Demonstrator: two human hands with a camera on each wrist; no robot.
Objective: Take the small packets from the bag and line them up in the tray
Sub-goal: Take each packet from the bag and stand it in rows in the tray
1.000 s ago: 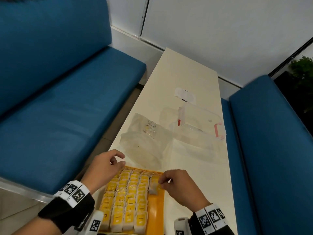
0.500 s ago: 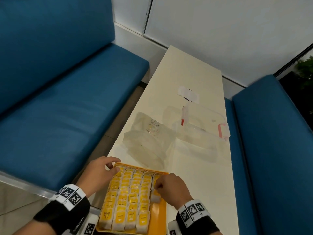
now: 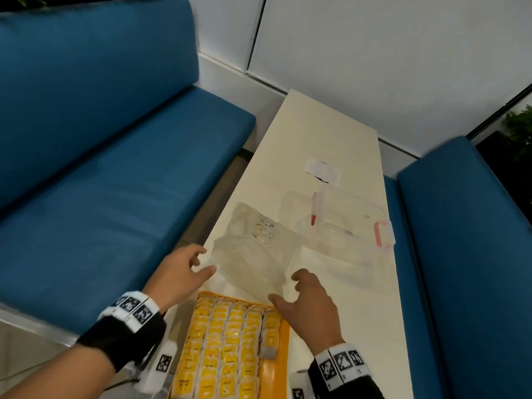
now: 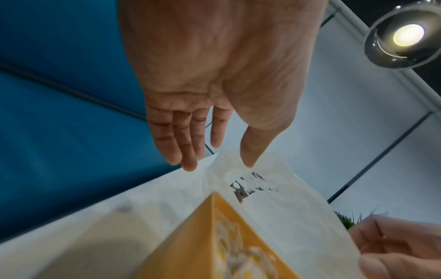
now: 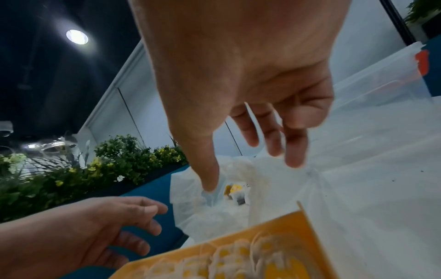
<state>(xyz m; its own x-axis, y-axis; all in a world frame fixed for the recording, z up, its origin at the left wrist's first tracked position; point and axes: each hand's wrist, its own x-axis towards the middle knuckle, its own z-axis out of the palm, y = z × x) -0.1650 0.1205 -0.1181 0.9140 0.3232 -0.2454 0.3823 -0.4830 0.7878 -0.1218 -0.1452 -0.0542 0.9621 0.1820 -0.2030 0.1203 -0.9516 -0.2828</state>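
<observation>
A clear plastic bag (image 3: 253, 254) lies on the white table (image 3: 331, 133) just beyond the orange tray (image 3: 283, 367). A few small yellow packets (image 3: 263, 230) show through the bag's far end, also in the right wrist view (image 5: 235, 190). The tray holds several rows of yellow-and-white packets (image 3: 227, 347); its right strip is bare. My left hand (image 3: 184, 272) is open at the bag's near left corner, fingers spread, empty (image 4: 190, 136). My right hand (image 3: 305, 300) is open over the bag's near edge, empty (image 5: 262, 136).
A clear lidded box with red clasps (image 3: 345, 226) stands on the table right of the bag. A white paper slip (image 3: 322, 171) lies farther back. Blue sofas flank the table on the left (image 3: 115, 182) and right (image 3: 466, 254).
Both hands left the tray and moved forward to the bag's near edge. The right hand let go of the packet it was setting in the rightmost row. The camera shifted forward.
</observation>
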